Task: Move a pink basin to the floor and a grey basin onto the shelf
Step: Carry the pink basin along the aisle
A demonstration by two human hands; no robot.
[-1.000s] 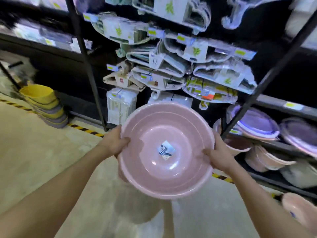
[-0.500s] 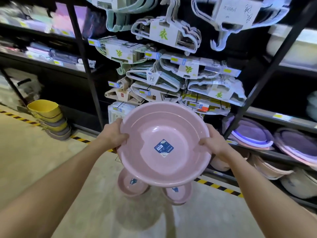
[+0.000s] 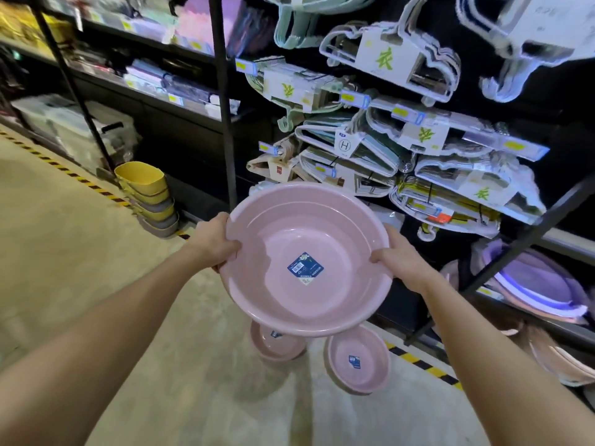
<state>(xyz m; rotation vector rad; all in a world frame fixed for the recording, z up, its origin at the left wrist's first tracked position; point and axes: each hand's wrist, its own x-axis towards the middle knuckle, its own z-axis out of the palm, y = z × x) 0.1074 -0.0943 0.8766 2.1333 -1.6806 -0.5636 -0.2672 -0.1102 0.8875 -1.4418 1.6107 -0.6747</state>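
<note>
While both hands clamped its rim, the pink basin hung in the air above the floor.

From the left, the left hand gripped the basin's left edge, thumb hooked over the rim and fingers curled beneath; the basin sat squarely between the hands, tilted with its mouth toward the camera and its blue label showing; the right hand held the opposite edge the same way. Neither hand was nearer, so the carry looked evenly shared. Directly beneath and slightly ahead lay two smaller pink basins on the floor, close to the striped tape before the shelf. Setting it down probably called for a straight lowering beside those two. No grey basin could be clearly picked out.
</note>
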